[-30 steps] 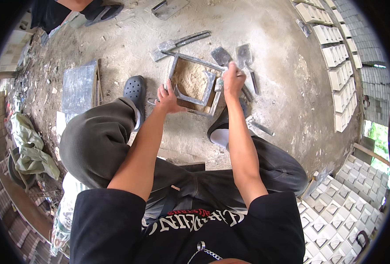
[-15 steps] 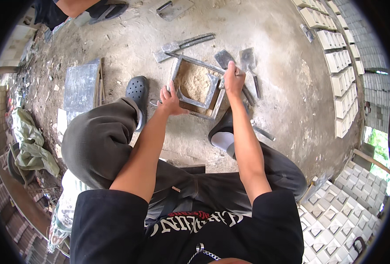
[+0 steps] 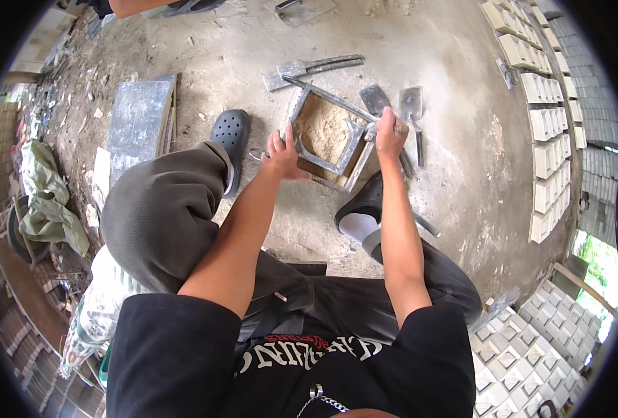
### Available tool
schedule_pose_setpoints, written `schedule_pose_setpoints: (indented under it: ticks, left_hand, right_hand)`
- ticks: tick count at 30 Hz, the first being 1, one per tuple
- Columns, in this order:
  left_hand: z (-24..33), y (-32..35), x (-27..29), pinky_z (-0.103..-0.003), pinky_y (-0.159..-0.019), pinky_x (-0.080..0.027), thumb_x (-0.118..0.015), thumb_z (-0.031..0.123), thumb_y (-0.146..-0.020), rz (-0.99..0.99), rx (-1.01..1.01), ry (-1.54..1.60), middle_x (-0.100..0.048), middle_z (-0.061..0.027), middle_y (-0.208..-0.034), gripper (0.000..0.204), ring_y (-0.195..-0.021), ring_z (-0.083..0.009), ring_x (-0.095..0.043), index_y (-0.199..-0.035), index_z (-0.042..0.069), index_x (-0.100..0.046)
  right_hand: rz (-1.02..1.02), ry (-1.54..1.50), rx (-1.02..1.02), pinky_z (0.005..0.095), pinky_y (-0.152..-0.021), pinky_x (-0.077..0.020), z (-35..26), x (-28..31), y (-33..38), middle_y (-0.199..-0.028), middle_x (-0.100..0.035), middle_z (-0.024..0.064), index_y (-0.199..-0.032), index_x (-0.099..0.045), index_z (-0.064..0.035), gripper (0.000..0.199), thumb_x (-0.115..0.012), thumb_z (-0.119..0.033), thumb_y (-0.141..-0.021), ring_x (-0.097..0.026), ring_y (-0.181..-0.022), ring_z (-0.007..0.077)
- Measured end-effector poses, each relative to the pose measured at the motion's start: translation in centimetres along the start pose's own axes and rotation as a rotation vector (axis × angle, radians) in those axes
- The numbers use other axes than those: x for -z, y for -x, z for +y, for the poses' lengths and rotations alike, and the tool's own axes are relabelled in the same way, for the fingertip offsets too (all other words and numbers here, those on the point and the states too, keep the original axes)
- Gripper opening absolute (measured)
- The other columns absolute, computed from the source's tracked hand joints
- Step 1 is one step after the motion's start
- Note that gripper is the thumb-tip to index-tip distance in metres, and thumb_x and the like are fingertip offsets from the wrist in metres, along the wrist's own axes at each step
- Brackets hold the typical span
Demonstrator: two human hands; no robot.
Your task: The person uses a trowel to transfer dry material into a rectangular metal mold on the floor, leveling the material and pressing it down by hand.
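A square metal mold frame (image 3: 344, 104) rests on the floor in front of me, turned at an angle. Pale sandy powder (image 3: 323, 127) fills much of it, bordered by a grey inner plate (image 3: 355, 142) with a curved edge. My left hand (image 3: 282, 157) grips the frame's near-left side, fingers over the rim and thumb along the near edge. At the right corner, my right hand (image 3: 390, 136) is closed around the frame's end; the exact part in its grasp is hidden. Just beyond the right hand lie a dark flat trowel (image 3: 375, 99) and a second trowel (image 3: 411, 104).
Another long-handled flat tool (image 3: 312, 66) lies behind the mold, and a float (image 3: 302, 10) farther back. Dark boards (image 3: 139, 118) are stacked at left. Pale cast blocks (image 3: 542, 125) line the right; patterned tiles (image 3: 521, 355) stand lower right. Another person's arm (image 3: 138, 5) shows top left.
The whole view has shifted, so the mold and tools sit farther right in the picture. Both hands stay at the same places on the frame.
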State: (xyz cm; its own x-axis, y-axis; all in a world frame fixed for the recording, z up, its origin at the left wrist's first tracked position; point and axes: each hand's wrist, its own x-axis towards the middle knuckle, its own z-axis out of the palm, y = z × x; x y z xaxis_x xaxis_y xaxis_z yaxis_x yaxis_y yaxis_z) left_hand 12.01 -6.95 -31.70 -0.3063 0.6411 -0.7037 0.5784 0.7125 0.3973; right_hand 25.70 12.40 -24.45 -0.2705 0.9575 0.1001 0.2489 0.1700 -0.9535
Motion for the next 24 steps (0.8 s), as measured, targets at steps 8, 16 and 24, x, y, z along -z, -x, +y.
schedule_pose_setpoints:
  ticks: [8, 16, 24]
  left_hand:
    - [0.1, -0.2, -0.3, -0.068, -0.104, -0.025, -0.084, 0.061, -0.056, 0.007, -0.013, -0.023, 0.007, -0.0317, -0.152, 0.151, -0.142, -0.0466, 0.003, -0.145, 0.012, 0.028]
    - [-0.4, 0.0, -1.2, -0.068, -0.106, -0.022, -0.087, 0.054, -0.055, 0.053, 0.001, 0.017, 0.007, -0.0275, -0.155, 0.150, -0.144, -0.0421, 0.002, -0.147, 0.017, 0.026]
    - [-2.9, -1.6, -3.2, -0.068, -0.106, -0.020, -0.086, 0.059, -0.052, 0.233, -0.134, -0.006, 0.006, -0.0316, -0.152, 0.153, -0.143, -0.0454, 0.004, -0.146, 0.015, 0.027]
  right_hand:
    - [-0.096, -0.063, -0.085, 0.0303, -0.048, -0.0324, 0.0, 0.8, -0.3, -0.050, -0.046, 0.0002, -0.052, -0.045, -0.0026, 0.049, -0.052, -0.028, -0.094, -0.042, -0.048, 0.0100]
    - [-0.020, -0.425, -0.032, 0.0302, -0.047, -0.0296, 1.9, 1.6, -1.0, -0.051, -0.042, 0.0007, -0.053, -0.041, -0.0052, 0.044, -0.051, -0.021, -0.094, -0.037, -0.045, 0.0112]
    - [0.004, -0.619, -0.099, 0.0280, -0.046, -0.0277, 2.9, 1.7, -1.4, -0.050, -0.037, -0.0039, -0.054, -0.044, -0.0080, 0.042, -0.053, -0.017, -0.094, -0.036, -0.045, 0.0082]
